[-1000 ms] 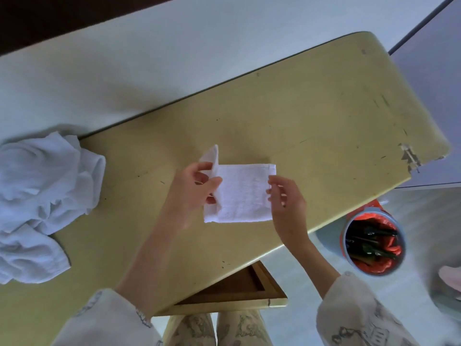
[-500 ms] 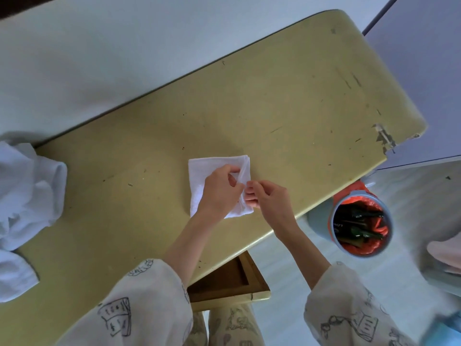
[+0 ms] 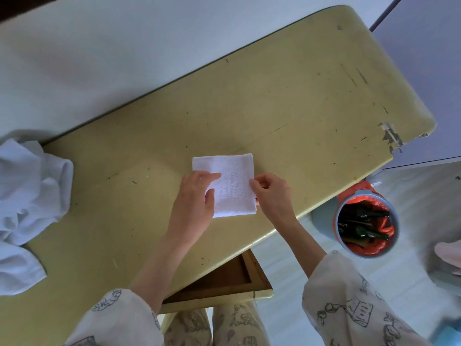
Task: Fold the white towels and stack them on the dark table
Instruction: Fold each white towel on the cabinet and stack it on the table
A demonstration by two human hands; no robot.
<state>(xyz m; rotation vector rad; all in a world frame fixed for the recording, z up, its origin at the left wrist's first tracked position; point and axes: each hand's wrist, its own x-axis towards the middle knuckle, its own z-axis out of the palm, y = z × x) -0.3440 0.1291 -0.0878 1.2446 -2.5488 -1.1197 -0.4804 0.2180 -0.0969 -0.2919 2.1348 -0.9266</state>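
Note:
A small white towel (image 3: 230, 182), folded into a neat square, lies flat in the middle of the yellow table (image 3: 287, 108). My left hand (image 3: 195, 201) rests on its left part with straight fingers pressing it down. At the towel's right edge my right hand (image 3: 270, 194) pinches the cloth between thumb and fingertips. A heap of unfolded white towels (image 3: 27, 196) sits at the table's left end. No dark table is in view.
A white surface (image 3: 112, 46) borders the table's far side. An open wooden drawer (image 3: 224, 280) juts out below the near edge. A grey bin (image 3: 365, 224) with an orange liner and bottles stands on the floor to the right.
The towel's left flap was folded over to the right, turning the strip into a square. My left hand went from holding the flap to pressing flat; my right hand now pinches the right edge.

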